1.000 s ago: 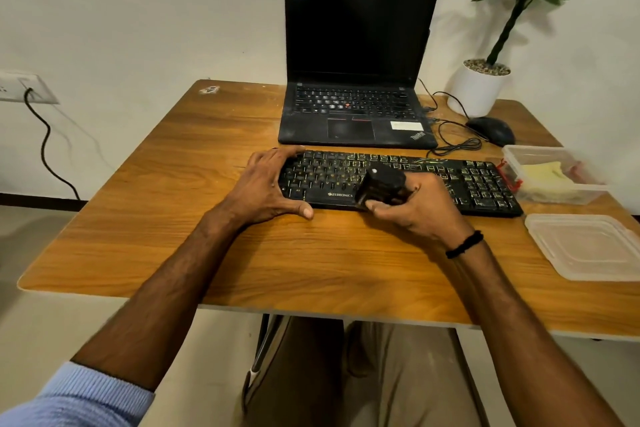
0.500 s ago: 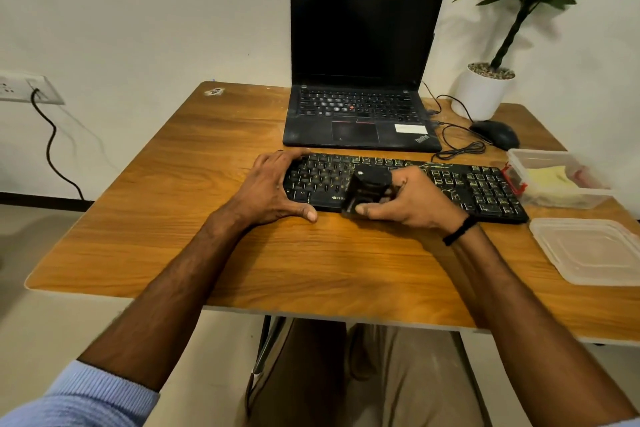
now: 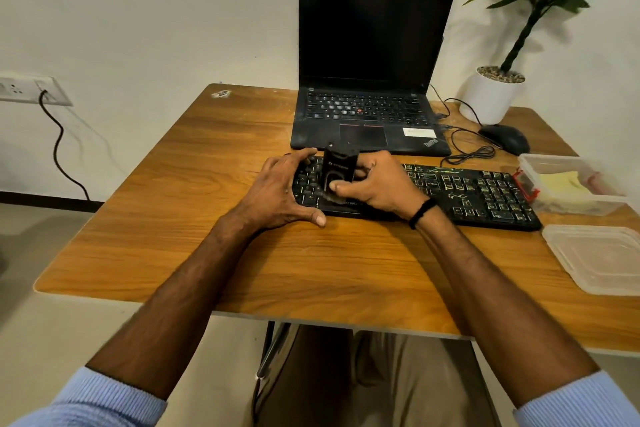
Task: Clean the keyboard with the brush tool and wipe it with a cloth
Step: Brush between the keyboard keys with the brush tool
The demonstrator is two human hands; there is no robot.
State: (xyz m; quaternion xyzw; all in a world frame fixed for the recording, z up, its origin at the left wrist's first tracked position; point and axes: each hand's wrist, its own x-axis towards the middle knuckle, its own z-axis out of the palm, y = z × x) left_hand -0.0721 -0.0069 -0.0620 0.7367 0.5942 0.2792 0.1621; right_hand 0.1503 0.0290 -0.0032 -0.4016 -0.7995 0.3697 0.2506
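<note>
Black keyboard point(image 3: 467, 191) lies across desk point(image 3: 207, 218), in front of open laptop point(image 3: 370, 80). Left hand point(image 3: 280, 191) spread over keyboard's left end, thumb on desk at its front edge. Right hand point(image 3: 377, 184) grips black brush tool point(image 3: 337, 172), thumb on its front, fingers curled behind; bristles down on left keys. Yellow cloth point(image 3: 557, 182) sits in clear container point(image 3: 588, 204) at keyboard's right end, lid point(image 3: 599, 256) beside it.
</note>
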